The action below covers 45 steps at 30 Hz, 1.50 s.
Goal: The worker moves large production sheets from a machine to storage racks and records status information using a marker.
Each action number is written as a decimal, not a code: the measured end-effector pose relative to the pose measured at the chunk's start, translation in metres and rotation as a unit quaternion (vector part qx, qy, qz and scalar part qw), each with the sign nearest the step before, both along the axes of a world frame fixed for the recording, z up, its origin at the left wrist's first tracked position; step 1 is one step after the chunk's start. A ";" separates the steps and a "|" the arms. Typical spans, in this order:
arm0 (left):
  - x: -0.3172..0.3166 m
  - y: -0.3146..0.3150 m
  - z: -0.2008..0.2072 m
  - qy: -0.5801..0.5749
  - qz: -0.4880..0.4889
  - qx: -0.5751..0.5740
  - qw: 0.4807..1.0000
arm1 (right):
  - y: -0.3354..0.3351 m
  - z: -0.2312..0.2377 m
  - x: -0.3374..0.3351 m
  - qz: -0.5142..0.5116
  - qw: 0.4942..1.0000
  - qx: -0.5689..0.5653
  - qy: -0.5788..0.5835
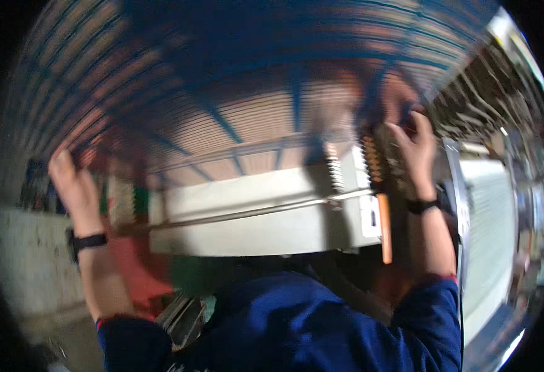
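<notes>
A large blue and pinkish checked sheet (256, 111), blurred by motion, spreads across the upper part of the view. It looks like thin cloth, though the blur leaves the material uncertain. At its left edge my left hand (75, 189) has its fingers closed on the border. My right hand (417, 155) is raised at the lower right edge, thumb and fingers curled round it. Below the sheet, between my arms, sits a long cream-white machine bed or table (253, 232) with a thin rod (253, 212) along it.
Near my right forearm are a white coiled piece (334, 167), a row of brownish beads or coils (372, 160) and an orange strip (385, 229). A pale ribbed panel (486, 217) stands at right. Dark hanging material (495, 93) fills the upper right; something red (136, 263) lies lower left.
</notes>
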<state>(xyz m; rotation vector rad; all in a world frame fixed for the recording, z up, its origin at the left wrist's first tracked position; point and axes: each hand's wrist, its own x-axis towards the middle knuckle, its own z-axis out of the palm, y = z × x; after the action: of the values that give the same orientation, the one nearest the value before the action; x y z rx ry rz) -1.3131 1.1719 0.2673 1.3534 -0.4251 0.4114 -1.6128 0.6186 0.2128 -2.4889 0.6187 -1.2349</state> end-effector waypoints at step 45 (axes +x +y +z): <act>-0.014 0.007 -0.021 0.046 -0.006 -0.062 0.997 | -0.024 -0.024 -0.016 0.122 0.964 0.234 -0.036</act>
<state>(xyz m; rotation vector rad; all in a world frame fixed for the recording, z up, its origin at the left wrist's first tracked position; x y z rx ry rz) -1.3266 1.1789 0.2466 1.2435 -0.3273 0.3580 -1.6285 0.5950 0.1884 -2.0453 0.4976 -0.9523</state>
